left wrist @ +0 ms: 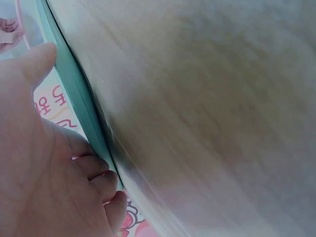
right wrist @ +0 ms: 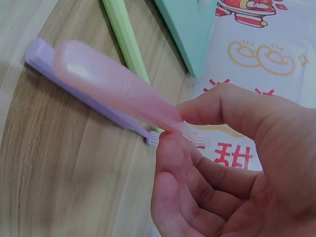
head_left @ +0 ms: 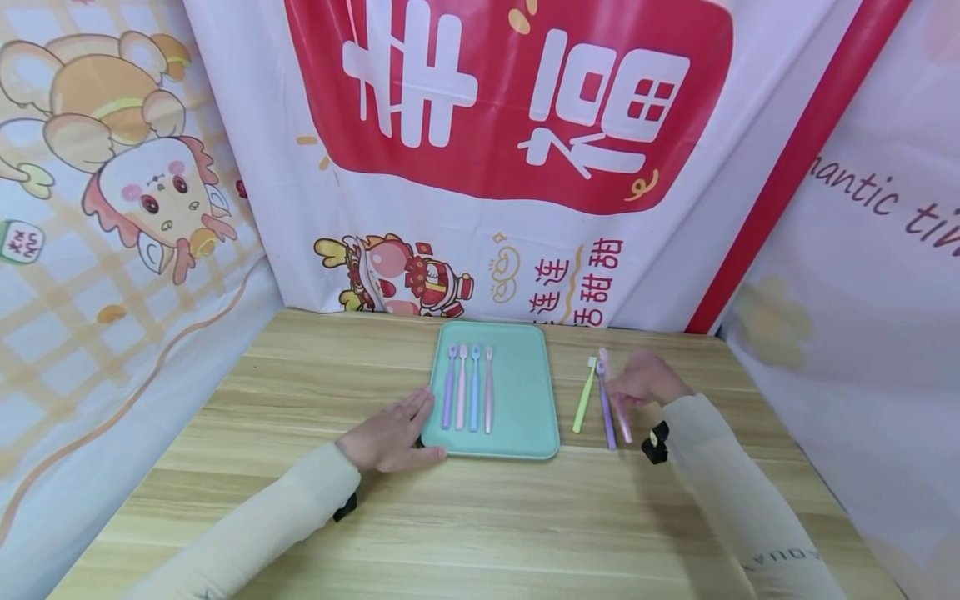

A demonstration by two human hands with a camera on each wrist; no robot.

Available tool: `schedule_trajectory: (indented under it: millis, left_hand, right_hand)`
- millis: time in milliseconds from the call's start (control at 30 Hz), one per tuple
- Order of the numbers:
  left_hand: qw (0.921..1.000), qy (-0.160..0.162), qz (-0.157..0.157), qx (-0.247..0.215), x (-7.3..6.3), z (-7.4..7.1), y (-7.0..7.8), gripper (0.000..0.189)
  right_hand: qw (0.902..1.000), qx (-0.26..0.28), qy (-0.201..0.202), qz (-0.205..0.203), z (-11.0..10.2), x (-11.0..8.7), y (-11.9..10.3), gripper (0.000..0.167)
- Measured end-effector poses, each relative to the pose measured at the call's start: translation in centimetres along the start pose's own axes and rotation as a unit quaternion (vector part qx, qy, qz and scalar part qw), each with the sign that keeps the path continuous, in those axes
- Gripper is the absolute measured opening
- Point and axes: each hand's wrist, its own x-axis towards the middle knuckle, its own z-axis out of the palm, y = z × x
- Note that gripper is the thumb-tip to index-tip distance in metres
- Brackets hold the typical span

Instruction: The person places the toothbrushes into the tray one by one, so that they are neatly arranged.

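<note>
My right hand [head_left: 645,379] pinches a pink toothbrush [right wrist: 108,84] between thumb and fingertips near its neck, with the thick handle end pointing away from the palm. Close beside it lie a purple toothbrush [head_left: 607,412] and a light green toothbrush [head_left: 584,400] on the table. My left hand [head_left: 392,433] rests at the left edge of a mint green tray [head_left: 525,392], fingers extended and touching the rim. Inside the tray's left half lies a row of toothbrushes: purple [head_left: 449,392], pink [head_left: 461,392], blue [head_left: 475,392] and mauve pink [head_left: 489,396], heads toward the back.
The wood-grain table [head_left: 480,525] ends at the back against a hanging printed cloth [head_left: 495,192]. More printed cloth [head_left: 112,275] hangs at the left, and another sheet [head_left: 862,333] at the right. Both wrists wear black straps.
</note>
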Motion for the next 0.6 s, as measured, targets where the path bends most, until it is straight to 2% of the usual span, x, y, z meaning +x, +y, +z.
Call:
schedule_trajectory:
  millis: [133,333,600]
  left_hand:
    - [1.0000,0.002,0.000,0.001,0.0,0.0,0.0,0.101]
    - [1.0000,0.001,-0.001,0.005,-0.1,0.0,0.1,0.100]
    - [1.0000,0.003,-0.004,-0.001,-0.1,0.0,0.2,0.101]
  right_hand:
    - [0.9999,0.012,0.000,0.009,0.3,-0.2,-0.8,0.017]
    - [0.9995,0.032,0.003,-0.001,1.7,-0.1,-2.0,0.008]
    - [0.9998,-0.004,0.014,-0.014,3.4,0.3,-4.1,0.012]
